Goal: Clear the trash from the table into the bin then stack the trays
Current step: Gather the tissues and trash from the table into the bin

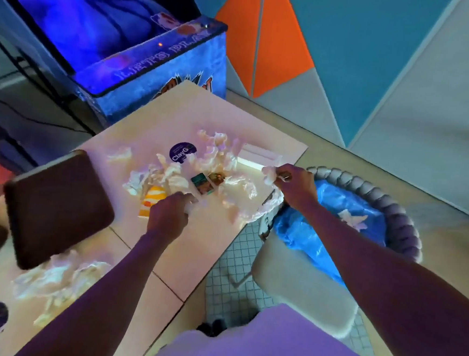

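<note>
Plainly, a round purple sticker (182,152) reading "ClayG" is sitting on the table (217,232), with crumpled white tissues (218,148) lying all around it. Right of the sticker, the right hand (283,179) is pinching a tissue wad (268,173) beside the blue-lined bin (380,195), while nearer the camera the left hand (168,213) is curling its fingers round a half-hidden white scrap (190,206).

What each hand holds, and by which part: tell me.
Right hand pinches a crumpled napkin by its near edge; left hand grips white paper, hold unclear.

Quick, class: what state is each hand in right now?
Left hand: gripping a white tissue on the table.
Right hand: pinching a crumpled tissue wad.
</note>
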Demonstrator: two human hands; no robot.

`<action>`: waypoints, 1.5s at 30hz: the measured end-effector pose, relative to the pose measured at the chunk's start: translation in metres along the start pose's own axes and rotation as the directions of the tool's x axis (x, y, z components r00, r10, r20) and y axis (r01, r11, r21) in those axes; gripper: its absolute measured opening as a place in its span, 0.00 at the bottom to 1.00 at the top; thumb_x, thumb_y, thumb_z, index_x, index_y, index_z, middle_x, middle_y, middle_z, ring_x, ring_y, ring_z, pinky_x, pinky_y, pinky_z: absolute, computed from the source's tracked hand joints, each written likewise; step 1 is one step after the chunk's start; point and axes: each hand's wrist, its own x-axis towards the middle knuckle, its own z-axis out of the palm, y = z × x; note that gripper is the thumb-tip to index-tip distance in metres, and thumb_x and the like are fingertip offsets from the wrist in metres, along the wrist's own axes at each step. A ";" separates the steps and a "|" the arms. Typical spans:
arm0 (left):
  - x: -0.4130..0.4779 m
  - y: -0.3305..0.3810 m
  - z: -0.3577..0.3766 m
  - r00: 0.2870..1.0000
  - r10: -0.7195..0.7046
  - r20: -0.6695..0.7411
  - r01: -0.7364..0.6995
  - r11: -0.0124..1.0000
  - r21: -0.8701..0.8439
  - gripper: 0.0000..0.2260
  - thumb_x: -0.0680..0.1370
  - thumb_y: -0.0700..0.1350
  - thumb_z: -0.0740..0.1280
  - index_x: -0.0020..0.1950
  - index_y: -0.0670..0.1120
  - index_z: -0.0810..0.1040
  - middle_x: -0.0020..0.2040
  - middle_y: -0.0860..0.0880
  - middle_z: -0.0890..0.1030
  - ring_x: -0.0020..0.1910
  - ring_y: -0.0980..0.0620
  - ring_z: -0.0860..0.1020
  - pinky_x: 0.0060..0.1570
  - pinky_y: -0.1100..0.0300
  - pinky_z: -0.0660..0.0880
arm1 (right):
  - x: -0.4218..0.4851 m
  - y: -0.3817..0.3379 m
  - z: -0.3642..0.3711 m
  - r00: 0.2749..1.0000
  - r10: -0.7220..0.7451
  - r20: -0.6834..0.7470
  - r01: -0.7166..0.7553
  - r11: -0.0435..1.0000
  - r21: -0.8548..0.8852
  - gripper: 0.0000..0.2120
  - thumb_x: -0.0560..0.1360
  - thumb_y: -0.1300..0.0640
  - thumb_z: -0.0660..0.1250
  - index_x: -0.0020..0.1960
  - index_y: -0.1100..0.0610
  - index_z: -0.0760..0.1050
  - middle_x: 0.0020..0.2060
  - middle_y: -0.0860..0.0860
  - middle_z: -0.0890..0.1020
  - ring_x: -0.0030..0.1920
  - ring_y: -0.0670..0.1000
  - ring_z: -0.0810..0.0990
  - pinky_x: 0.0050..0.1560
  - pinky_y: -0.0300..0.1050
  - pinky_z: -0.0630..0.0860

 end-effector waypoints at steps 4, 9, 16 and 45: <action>0.027 0.021 -0.001 0.985 0.167 -0.044 -0.167 0.986 0.004 0.22 0.74 0.40 0.71 0.67 0.55 0.81 0.58 0.47 0.86 0.54 0.41 0.84 0.47 0.53 0.78 | 0.002 0.000 -0.036 0.989 0.049 -0.137 -0.055 0.997 -0.044 0.10 0.71 0.56 0.77 0.53 0.50 0.85 0.44 0.44 0.87 0.43 0.42 0.81 0.41 0.27 0.68; 0.067 0.068 -0.014 0.922 0.381 -0.060 -0.382 0.924 -0.001 0.22 0.75 0.38 0.70 0.64 0.59 0.81 0.60 0.55 0.84 0.56 0.46 0.84 0.49 0.56 0.78 | 0.004 -0.009 -0.084 0.950 0.054 -0.307 -0.087 0.992 -0.096 0.09 0.71 0.54 0.76 0.52 0.51 0.86 0.44 0.48 0.88 0.45 0.49 0.85 0.41 0.35 0.69; 0.114 0.170 -0.034 0.819 0.556 -0.140 -0.566 0.824 -0.038 0.20 0.74 0.40 0.73 0.62 0.59 0.80 0.59 0.56 0.84 0.56 0.47 0.83 0.51 0.55 0.80 | 0.010 -0.002 -0.164 0.892 0.054 -0.448 -0.127 0.983 -0.134 0.11 0.71 0.52 0.75 0.53 0.50 0.86 0.45 0.48 0.88 0.47 0.49 0.85 0.45 0.39 0.74; 0.184 0.397 0.211 0.823 0.470 0.318 -0.418 0.881 -0.220 0.24 0.74 0.41 0.75 0.68 0.47 0.75 0.65 0.47 0.79 0.62 0.45 0.79 0.61 0.49 0.76 | 0.022 0.333 -0.140 0.834 0.520 -0.183 -0.500 0.853 0.146 0.11 0.71 0.58 0.75 0.52 0.53 0.80 0.47 0.48 0.86 0.49 0.51 0.83 0.51 0.46 0.78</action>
